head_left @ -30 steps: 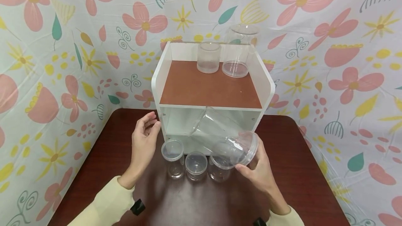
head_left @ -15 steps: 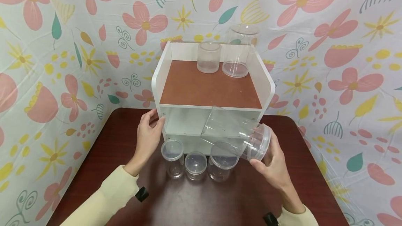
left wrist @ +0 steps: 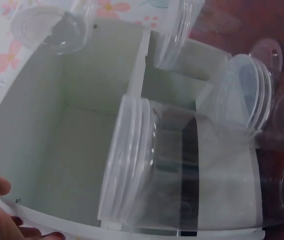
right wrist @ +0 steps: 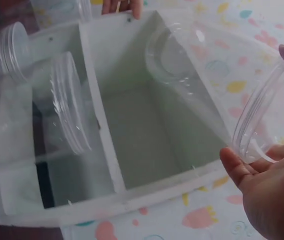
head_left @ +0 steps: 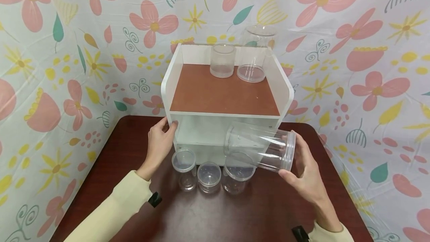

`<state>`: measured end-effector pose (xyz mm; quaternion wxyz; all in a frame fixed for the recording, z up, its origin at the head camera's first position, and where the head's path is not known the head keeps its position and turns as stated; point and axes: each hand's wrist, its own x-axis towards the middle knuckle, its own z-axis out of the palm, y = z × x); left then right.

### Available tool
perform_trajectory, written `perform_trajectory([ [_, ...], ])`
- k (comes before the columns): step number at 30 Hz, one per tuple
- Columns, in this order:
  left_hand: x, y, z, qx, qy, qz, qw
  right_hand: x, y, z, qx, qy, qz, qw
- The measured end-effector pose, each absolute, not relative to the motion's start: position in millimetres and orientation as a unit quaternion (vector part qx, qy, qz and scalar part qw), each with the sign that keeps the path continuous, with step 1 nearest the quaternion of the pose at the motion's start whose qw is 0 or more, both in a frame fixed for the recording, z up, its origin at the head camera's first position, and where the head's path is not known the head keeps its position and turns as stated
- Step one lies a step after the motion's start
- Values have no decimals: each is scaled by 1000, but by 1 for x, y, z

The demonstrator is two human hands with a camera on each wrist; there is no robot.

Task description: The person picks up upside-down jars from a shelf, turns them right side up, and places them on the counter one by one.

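A tall clear jar [head_left: 258,146] lies nearly level in the air before the shelf's middle opening. My right hand [head_left: 310,171] grips it round the ridged lid [right wrist: 262,112], with the jar's base pointing left. At the shelf's left side panel [head_left: 169,81], my left hand [head_left: 159,141] pinches the front edge, its thumb in front and fingers round the outside. The white shelf unit has a brown top [head_left: 223,90] and open compartments below. Three lidded clear jars stand in front of it: a tall narrow jar [head_left: 184,167], a short jar [head_left: 209,176] and a wider jar [head_left: 238,173].
On the brown top stand a small clear jar [head_left: 223,62] and a taller clear jar [head_left: 252,72], both towards the back. The dark red-brown table [head_left: 201,219] runs under everything. Flower-printed cloth [head_left: 336,66] hangs close behind and at both sides.
My right hand has carried the jar rightward and turned it from a slant to nearly level. My left hand has moved right and up from beside the shelf to grip its side panel.
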<state>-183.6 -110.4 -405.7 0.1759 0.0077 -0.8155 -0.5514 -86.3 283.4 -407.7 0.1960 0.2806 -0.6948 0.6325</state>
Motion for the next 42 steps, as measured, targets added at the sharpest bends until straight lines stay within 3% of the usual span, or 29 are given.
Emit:
perform_trajectory([
  [12, -189, -111, -408, -3, -830, -521, 200, -77, 310, -388, 234, -769, 565, 187],
  [21, -192, -112, -408, -10, -834, -509, 214, -70, 330, -372, 225, -821, 481, 211],
  [33, -194, -114, -407, -10, -833, -512, 211, -59, 344, -348, 193, -881, 364, 231],
  [42, -193, -113, -407, -10, -832, -513, 209, -60, 345, -345, 179, -907, 315, 214],
])
